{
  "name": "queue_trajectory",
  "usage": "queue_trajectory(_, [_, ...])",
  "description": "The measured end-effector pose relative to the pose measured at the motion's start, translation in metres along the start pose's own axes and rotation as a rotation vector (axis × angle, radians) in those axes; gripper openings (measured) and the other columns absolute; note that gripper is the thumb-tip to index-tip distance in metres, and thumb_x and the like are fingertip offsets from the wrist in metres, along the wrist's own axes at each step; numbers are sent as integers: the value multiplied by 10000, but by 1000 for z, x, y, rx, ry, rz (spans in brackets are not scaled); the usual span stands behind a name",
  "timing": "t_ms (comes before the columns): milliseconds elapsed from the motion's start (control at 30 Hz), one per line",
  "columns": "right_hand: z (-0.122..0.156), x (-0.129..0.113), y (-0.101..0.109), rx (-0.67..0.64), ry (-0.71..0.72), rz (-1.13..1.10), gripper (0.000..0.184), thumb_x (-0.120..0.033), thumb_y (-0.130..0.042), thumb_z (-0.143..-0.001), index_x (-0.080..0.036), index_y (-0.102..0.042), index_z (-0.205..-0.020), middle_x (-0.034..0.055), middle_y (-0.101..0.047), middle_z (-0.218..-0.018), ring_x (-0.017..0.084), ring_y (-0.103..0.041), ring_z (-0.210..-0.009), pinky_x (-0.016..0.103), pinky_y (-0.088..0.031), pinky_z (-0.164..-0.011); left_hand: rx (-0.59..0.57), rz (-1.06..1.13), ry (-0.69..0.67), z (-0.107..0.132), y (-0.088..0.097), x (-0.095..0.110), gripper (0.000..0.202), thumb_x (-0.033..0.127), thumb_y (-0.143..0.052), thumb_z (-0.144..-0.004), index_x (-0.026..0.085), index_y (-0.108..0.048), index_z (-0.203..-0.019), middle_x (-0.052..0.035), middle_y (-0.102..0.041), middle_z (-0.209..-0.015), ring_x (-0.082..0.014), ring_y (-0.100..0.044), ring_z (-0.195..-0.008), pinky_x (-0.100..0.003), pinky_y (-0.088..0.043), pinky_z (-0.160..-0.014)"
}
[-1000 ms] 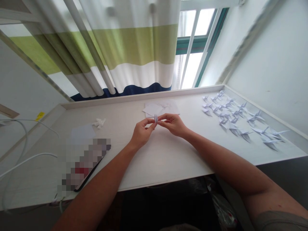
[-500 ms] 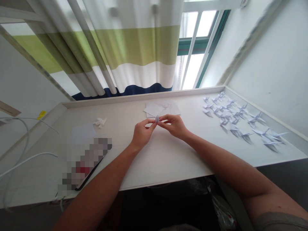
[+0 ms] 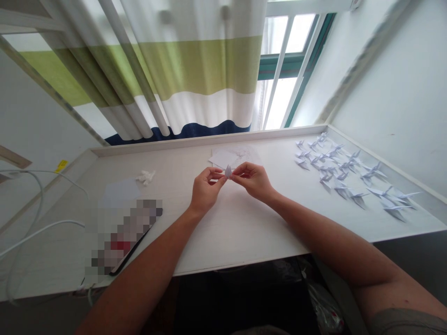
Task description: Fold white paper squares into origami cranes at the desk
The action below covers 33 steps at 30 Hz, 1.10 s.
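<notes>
One white table [image 3: 240, 232] spans the head view beneath a striped curtain [image 3: 202, 65], paper birds [image 3: 347, 164] clustered on its right side. Reaching in from both sides, the left hand [image 3: 206, 190] and right hand [image 3: 254, 181] pinch a small folded paper [image 3: 228, 171] between them, over the table's middle. The hands cover its lower end; pixelation obscures an object [image 3: 127, 237] at left.

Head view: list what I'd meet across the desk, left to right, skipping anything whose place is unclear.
White cables, pale paper sheet, small crumpled white heap, left hand, small folded paper piece, right hand, group of folded paper cranes.
</notes>
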State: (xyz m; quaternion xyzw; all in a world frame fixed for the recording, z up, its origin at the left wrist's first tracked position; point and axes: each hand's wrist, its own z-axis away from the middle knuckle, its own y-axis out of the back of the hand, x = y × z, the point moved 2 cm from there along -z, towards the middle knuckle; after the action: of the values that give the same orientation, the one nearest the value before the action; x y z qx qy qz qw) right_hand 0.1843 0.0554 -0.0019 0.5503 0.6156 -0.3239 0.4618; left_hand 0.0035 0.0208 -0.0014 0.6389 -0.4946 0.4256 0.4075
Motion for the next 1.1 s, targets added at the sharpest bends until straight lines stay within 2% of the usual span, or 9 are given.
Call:
queue_trajectory(333, [-3,7,2,-87,-39,-71,501,-663,-907,-723,-214,-725,-847,53,-772,-873,213,-724,-823,380,-629,-749,-44,18,25,0,-1,-3,252,400,-862,-822,192,-753,-914,-52,-796,-922,-198,-748,-831,-315,-589,-724])
queue_trajectory(467, [-3,8,2,-103,-57,-107,488,-644,-911,-734,-210,-727,-859,48,-766,-872,202,-715,-803,380,-636,-739,-54,48,36,0,-1,-4,258,394,-867,-807,189,-726,-876,-40,-771,-873,-186,-729,-784,-317,-605,-696])
queue_trajectory(767, [-3,3,2,-109,-66,-127,467,-617,-922,-731,-213,-714,-840,39,-755,-864,193,-694,-793,380,-625,-733,-104,151,96,0,-2,0,322,435,-860,-808,172,-736,-947,-68,-790,-956,-220,-759,-909,-331,-653,-717])
queue_trajectory(967, [-2,3,4,-86,-27,-74,433,-606,-900,-769,-218,-726,-847,43,-758,-891,205,-703,-856,356,-600,-750,-133,168,76,2,-3,1,398,502,-887,-793,177,-770,-992,-79,-812,-1008,-248,-773,-962,-341,-661,-728])
queue_trajectory(1100, [-1,4,4,-97,-29,-55,390,-571,-886,-805,-228,-767,-949,54,-779,-976,217,-719,-924,359,-604,-789,-118,130,38,0,-3,-1,332,497,-860,-829,201,-825,-974,-66,-830,-1032,-243,-761,-990,-355,-654,-789])
